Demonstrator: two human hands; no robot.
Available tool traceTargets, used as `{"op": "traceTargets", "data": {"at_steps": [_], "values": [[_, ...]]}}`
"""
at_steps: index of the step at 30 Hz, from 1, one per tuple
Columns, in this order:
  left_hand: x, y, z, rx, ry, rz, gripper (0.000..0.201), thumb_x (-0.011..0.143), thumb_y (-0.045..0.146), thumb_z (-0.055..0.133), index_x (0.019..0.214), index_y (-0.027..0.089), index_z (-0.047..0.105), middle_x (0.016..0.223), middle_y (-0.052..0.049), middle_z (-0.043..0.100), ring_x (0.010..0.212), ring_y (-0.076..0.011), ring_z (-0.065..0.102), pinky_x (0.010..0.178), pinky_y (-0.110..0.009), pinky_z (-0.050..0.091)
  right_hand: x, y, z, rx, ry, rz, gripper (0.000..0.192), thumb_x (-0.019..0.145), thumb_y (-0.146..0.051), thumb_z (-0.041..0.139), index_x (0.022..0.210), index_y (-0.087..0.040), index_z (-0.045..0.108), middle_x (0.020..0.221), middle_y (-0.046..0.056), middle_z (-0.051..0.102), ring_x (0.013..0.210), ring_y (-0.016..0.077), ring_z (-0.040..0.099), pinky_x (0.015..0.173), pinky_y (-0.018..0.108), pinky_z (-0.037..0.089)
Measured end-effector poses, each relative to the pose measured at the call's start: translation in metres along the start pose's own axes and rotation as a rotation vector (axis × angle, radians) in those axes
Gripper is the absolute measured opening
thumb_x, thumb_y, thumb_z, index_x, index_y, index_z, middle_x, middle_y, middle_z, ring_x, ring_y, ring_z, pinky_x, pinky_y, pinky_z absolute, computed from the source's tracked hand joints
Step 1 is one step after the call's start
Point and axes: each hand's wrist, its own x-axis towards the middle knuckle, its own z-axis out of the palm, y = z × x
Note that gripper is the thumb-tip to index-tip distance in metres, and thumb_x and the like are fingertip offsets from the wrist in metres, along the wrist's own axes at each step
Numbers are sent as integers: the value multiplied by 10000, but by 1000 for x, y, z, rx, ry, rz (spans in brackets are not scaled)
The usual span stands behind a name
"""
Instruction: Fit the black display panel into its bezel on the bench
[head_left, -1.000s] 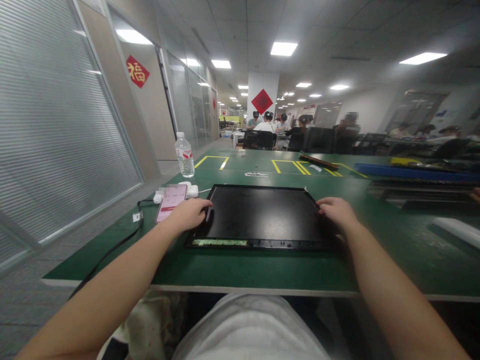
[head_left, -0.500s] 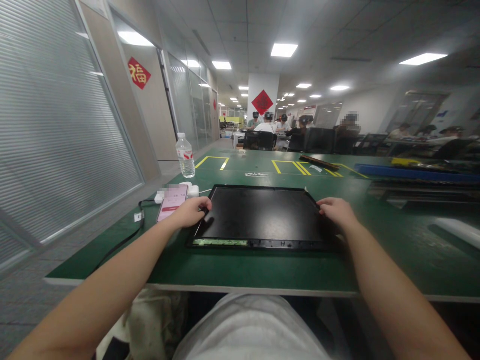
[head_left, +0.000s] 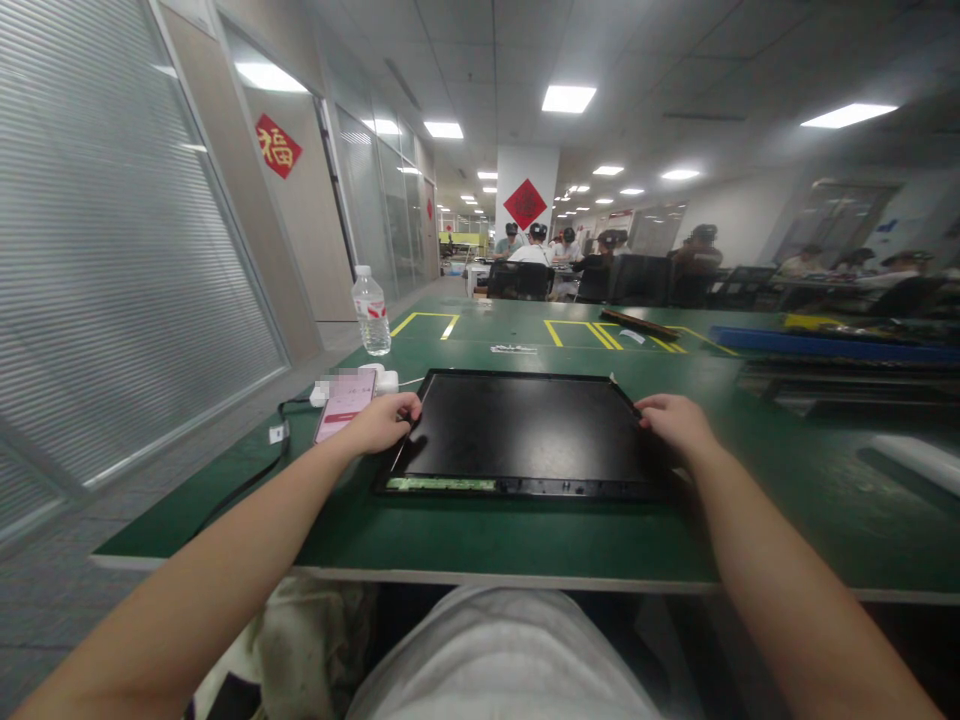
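Note:
A flat display panel [head_left: 525,425] with a black frame lies on the green table [head_left: 525,545] before me. Along its near edge runs a narrow strip [head_left: 442,484], light green at the left and black farther right. My left hand [head_left: 386,422] pinches the frame at the left side, thumb and fingers closed on it. On the opposite side my right hand [head_left: 675,422] grips the right edge in the same way. The undersides of both grips are hidden.
A phone [head_left: 346,408] and white plugs [head_left: 386,380] lie left of the panel, with a water bottle [head_left: 372,312] behind. A dark bar [head_left: 639,325], a blue strip [head_left: 817,346] and a white piece [head_left: 915,462] lie farther right. People sit at tables beyond.

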Motion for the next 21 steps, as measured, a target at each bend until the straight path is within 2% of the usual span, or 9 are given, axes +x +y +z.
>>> {"op": "traceTargets", "data": {"at_steps": [14,21], "values": [[-2,4,-2,66,-31,25,154,561,147,456,684,222,509,740,10,621,730,-196,598,696,-290,459,3,4,2,8,-3,-8,403,733,-192,555,1063,-222,783,824,40,764,856,219,676,709,292,461],[-1,3,1,203,53,7,258,607,149,505,799,229,659,836,-15,704,853,-238,661,793,-327,491,5,6,4,6,23,-36,385,698,-187,578,1015,-217,793,806,47,759,847,218,677,712,281,469]]}}
